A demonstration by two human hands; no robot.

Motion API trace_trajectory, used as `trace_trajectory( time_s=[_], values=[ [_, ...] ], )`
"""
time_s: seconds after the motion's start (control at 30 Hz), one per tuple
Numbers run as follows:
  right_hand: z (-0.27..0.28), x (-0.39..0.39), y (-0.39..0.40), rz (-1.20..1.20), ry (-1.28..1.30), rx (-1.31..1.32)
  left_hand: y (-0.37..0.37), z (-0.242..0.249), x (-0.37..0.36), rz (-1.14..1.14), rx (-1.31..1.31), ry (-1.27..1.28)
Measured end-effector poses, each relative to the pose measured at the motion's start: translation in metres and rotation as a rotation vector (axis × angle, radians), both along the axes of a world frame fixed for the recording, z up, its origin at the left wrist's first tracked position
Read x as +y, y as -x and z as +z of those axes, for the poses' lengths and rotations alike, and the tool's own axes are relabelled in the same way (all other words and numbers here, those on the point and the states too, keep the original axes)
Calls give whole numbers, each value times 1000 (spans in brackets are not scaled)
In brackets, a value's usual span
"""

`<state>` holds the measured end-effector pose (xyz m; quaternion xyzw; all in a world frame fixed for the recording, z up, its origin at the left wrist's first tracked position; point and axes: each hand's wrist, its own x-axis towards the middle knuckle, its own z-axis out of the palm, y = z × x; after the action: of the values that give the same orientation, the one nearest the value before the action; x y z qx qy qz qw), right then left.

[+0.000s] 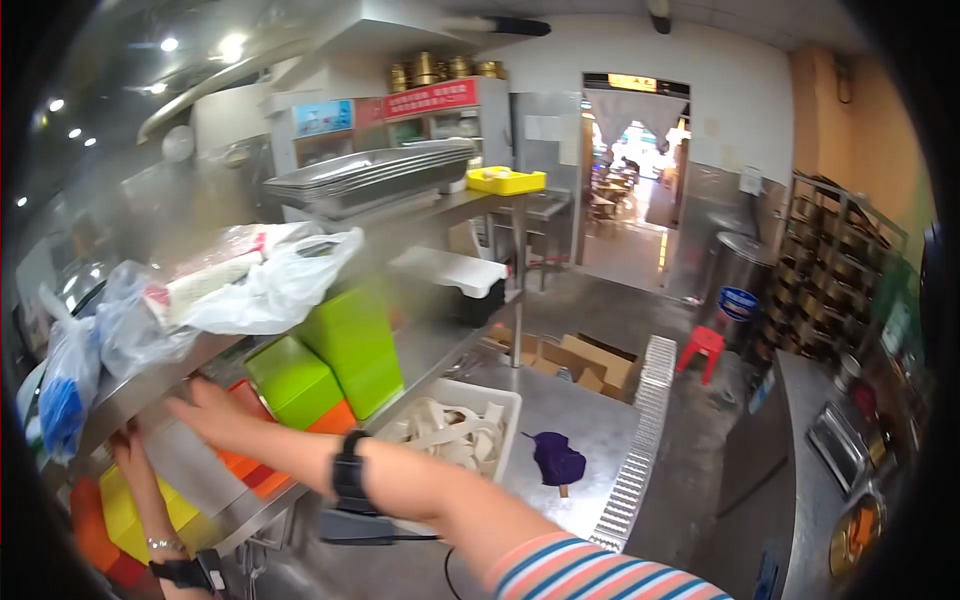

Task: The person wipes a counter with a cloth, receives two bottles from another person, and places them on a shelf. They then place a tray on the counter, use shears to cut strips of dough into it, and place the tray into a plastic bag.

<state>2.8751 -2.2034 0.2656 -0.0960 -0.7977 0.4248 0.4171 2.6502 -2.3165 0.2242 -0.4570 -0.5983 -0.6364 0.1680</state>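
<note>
My right arm, with a black wrist strap, reaches across to the metal shelf on the left. My right hand (205,408) is at a grey metal surface (185,455) just under the upper shelf's edge, its fingertips partly hidden. Lower and further left, my left hand (130,450) reaches up beneath the same edge, fingers mostly hidden; its wrist carries a bracelet and a black strap. Beside my right hand stand a red-orange container (250,400) and two bright green containers (295,380), (350,350). A yellow container (125,515) is close to my left forearm.
White plastic bags (275,290) lie on the upper shelf, near stacked metal trays (370,175) and a yellow tray (506,181). A white bin (512,410) holds pale pieces. Purple cloth (558,459) lies on the metal table (590,430). A red stool (703,348) stands beyond.
</note>
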Motion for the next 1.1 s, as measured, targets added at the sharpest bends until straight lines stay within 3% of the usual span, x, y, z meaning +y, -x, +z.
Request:
trace_trajectory(
  time_s=[0.1,0.17,0.2,0.27,0.4,0.5,0.57,0.6,0.67,0.7,0.77,0.83,0.9,0.97,1.03,1.1],
  values=[
    [-5,15,71,203,56,99,-30,3,-8,58,8,-10],
    [-32,31,131,-213,-623,76,-34,1,-10,86,30,-3],
    [-32,32,135,-215,-617,69,-39,4,-11,62,33,7],
    [-17,28,140,-138,-273,-3,-43,5,-10,37,32,19],
    [-11,23,138,-295,-195,36,-48,5,-12,89,54,27],
    [-28,41,167,-339,15,107,-42,-5,-10,172,107,43],
    [-32,38,148,-323,318,315,-31,-15,-9,229,126,42],
    [-28,38,138,-324,321,315,-25,-18,-9,251,143,58],
    [-13,34,108,-245,685,617,-29,-16,-14,277,159,78],
    [-15,32,93,-245,689,616,-40,-7,-19,247,136,126],
    [-20,30,51,-34,1021,623,-47,-2,-23,214,114,174],
    [-9,0,-25,-18,1198,630,-49,-3,-22,192,101,157],
    [-44,0,-64,250,1239,806,-41,-10,-22,161,82,111],
    [-65,-22,-119,231,1311,777,-52,-12,-33,127,67,66],
    [-75,-57,-184,273,1130,621,-94,-5,-67,-17,72,-8],
    [-98,-86,-232,271,967,479,-114,-40,-108,32,83,-38]
  ],
)
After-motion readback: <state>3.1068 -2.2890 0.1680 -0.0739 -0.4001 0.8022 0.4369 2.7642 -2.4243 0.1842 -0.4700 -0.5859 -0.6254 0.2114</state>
